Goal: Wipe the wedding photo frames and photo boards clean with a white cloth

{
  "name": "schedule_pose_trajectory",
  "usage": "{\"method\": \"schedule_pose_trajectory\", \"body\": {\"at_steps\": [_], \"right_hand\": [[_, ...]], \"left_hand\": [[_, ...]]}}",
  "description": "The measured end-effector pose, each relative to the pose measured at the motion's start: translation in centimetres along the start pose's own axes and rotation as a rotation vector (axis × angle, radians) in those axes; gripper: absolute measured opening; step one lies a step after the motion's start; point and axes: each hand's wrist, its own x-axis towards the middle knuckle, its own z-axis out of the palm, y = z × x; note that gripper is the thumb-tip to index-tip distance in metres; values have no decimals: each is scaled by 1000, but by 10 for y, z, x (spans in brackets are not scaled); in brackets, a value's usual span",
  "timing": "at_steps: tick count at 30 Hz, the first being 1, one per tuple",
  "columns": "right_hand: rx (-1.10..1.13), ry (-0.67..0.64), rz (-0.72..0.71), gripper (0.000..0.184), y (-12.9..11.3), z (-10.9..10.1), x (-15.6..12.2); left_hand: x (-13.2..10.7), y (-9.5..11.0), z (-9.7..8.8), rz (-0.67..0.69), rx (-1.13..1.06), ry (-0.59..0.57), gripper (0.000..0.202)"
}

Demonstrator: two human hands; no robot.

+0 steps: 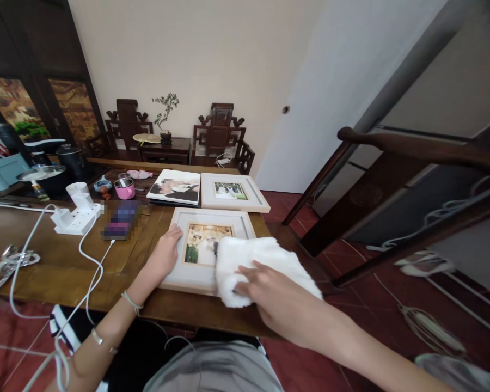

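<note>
A light wooden picture frame [190, 277] with a white mat and a photo lies flat at the table's front edge. My left hand [167, 251] grips its left side, fingers over the rim. A fluffy white cloth [275, 256] covers the frame's right part and hangs past its right side. My right hand [263, 286] holds the cloth against the frame, fingers bent into it. Behind these lie a second picture frame [253, 202] and a white-edged photo panel [173, 187] on a dark base, side by side.
To the left are a phone [121, 220], a white power strip [78, 218] with trailing cables, a pink cup [124, 188] and a clear, shiny object [10, 267]. A pot [43, 177] stands farther back. A dark wooden chair [412, 155] rises at right.
</note>
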Motion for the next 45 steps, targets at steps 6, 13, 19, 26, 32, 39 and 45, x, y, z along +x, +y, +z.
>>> {"method": "schedule_pose_trajectory", "body": {"at_steps": [6, 13, 19, 26, 32, 39, 45], "right_hand": [[-126, 19, 177, 45, 21, 11, -12], [-208, 165, 260, 51, 74, 10, 38], [-251, 267, 114, 47, 73, -3, 120], [-242, 209, -3, 29, 54, 10, 174], [-251, 171, 142, 34, 93, -3, 129], [-265, 85, 262, 48, 112, -10, 74], [-207, -4, 184, 45, 56, -5, 25]], "left_hand": [[1, 2, -6, -3, 30, -57, 47], [0, 2, -2, -14, 26, -36, 52], [-1, -2, 0, 3, 15, -23, 51], [-1, 0, 0, 13, 2, -27, 55], [-2, 0, 2, -19, 10, -7, 51], [-5, -9, 9, -19, 8, 40, 46], [-4, -5, 7, 0, 10, 23, 50]]}}
